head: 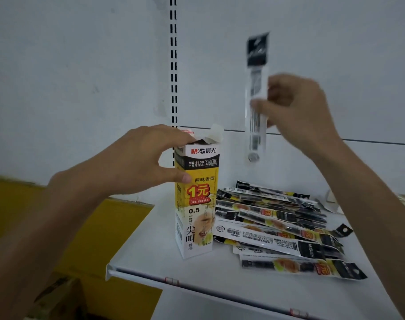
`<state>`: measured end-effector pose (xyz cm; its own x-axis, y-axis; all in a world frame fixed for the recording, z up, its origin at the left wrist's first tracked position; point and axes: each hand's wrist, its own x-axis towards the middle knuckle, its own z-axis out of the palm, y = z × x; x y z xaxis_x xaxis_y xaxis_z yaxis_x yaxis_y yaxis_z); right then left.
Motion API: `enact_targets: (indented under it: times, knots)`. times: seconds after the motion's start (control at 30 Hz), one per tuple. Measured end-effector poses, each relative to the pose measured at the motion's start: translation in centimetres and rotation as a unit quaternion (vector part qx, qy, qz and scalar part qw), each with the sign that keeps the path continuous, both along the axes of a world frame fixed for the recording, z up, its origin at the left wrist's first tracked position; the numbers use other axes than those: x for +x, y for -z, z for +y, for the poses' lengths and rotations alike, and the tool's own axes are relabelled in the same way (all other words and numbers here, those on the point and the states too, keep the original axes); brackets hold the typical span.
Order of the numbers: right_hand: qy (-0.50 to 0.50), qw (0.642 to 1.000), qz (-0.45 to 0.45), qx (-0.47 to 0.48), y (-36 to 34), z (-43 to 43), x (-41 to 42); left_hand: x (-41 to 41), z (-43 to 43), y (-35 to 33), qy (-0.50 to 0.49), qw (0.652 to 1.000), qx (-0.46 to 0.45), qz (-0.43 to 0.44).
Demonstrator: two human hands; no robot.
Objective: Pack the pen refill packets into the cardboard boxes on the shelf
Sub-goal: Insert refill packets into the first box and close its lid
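A tall yellow, black and white cardboard refill box stands upright on the white shelf, its top flaps open. My left hand grips the box near its top, thumb on the front face and fingers over the rim. My right hand pinches one pen refill packet, blurred and held upright in the air to the right of the box and above its top. A pile of several refill packets lies flat on the shelf right of the box.
The shelf's front edge runs across the lower frame. A slotted upright rail runs up the white back wall. Yellow surface and a brown carton lie below at the left. A pale object sits behind the pile.
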<state>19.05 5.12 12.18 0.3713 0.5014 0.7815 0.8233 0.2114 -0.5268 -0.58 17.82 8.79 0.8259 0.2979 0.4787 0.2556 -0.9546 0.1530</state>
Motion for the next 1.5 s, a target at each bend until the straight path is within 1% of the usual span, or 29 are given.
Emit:
enact_targets:
  times: [0.07, 0.13, 0.17, 0.23, 0.3, 0.37, 0.47, 0.53, 0.6, 0.7, 0.77, 0.83, 0.9, 0.93, 1.0, 1.07, 1.17, 1.23, 1.27, 1.37, 1.43, 1.5]
  knots:
    - [-0.038, 0.992, 0.045, 0.108, -1.7, -0.2, -1.4, 0.0, -0.2, -0.1, -0.004, 1.000, 0.004, -0.005]
    - [-0.059, 0.981, 0.057, 0.176, -2.9, 0.0, -2.6, 0.1, -0.3, -0.1, -0.008, 1.000, 0.003, -0.009]
    - [-0.069, 0.976, 0.061, 0.196, -3.3, 0.3, -3.2, 0.2, -0.4, -0.1, -0.008, 1.000, 0.004, -0.015]
    - [-0.079, 0.974, 0.060, 0.203, -3.4, 1.2, -4.1, 0.3, -0.6, -0.1, -0.007, 1.000, 0.012, -0.027]
    - [-0.064, 0.982, 0.035, 0.175, -2.7, 2.1, -4.8, 0.3, -0.8, -0.2, -0.013, 0.999, 0.019, -0.034]
    - [-0.034, 0.991, -0.013, 0.132, -1.5, 2.9, -5.1, 0.3, -0.9, -0.1, -0.013, 0.999, 0.021, -0.039]
    - [0.000, 0.995, -0.074, 0.073, 0.1, 3.5, -5.4, 0.2, -0.9, 0.0, -0.013, 0.999, 0.025, -0.041]
    - [0.008, 0.995, -0.079, 0.068, 0.3, 3.5, -5.4, 0.2, -0.9, 0.0, -0.014, 0.999, 0.017, -0.041]
    - [0.017, 0.993, -0.083, 0.085, 0.2, 3.3, -5.4, 0.1, -1.0, 0.0, -0.010, 0.999, 0.013, -0.040]
    - [-0.002, 0.990, -0.097, 0.106, -0.1, 3.1, -5.4, 0.0, -1.0, 0.0, -0.005, 0.999, 0.014, -0.042]
    - [0.002, 0.991, -0.110, 0.075, 0.0, 3.1, -5.3, 0.0, -0.9, 0.1, -0.007, 0.999, 0.013, -0.039]
    - [0.010, 0.993, -0.120, -0.002, 0.4, 3.2, -5.2, 0.1, -0.9, 0.2, -0.006, 0.999, 0.011, -0.041]
    - [-0.001, 0.989, -0.114, -0.093, 1.2, 3.5, -4.9, 0.1, -0.9, 0.2, -0.004, 0.999, 0.006, -0.045]
    - [-0.009, 0.988, -0.103, -0.118, 1.6, 3.6, -4.8, 0.2, -0.9, 0.3, -0.003, 0.999, 0.001, -0.045]
    - [-0.033, 0.989, -0.062, -0.130, 1.7, 3.4, -4.4, 0.2, -0.8, 0.4, 0.000, 0.999, -0.002, -0.046]
    - [-0.053, 0.992, -0.001, -0.116, 1.3, 3.3, -4.1, 0.2, -0.7, 0.5, 0.003, 0.999, 0.008, -0.046]
    - [-0.051, 0.997, 0.052, -0.019, 0.4, 3.4, -3.9, 0.2, -0.4, 0.7, 0.019, 0.998, 0.008, -0.059]
    - [-0.047, 0.998, 0.041, 0.010, 0.4, 3.5, -4.0, 0.2, -0.3, 0.8, 0.024, 0.998, 0.001, -0.064]
    - [-0.040, 0.999, 0.026, -0.005, 0.6, 3.6, -4.0, 0.2, -0.2, 0.9, 0.028, 0.997, 0.000, -0.066]
    - [-0.013, 0.993, -0.029, -0.110, 1.8, 3.5, -4.3, 0.2, 0.1, 1.0, 0.035, 0.996, -0.005, -0.077]
    - [-0.014, 0.989, -0.046, -0.140, 2.3, 3.0, -4.3, 0.2, 0.2, 1.1, 0.037, 0.996, -0.016, -0.085]
    - [-0.025, 0.986, -0.041, -0.159, 2.2, 2.4, -4.5, 0.3, 0.3, 1.1, 0.037, 0.995, -0.021, -0.094]
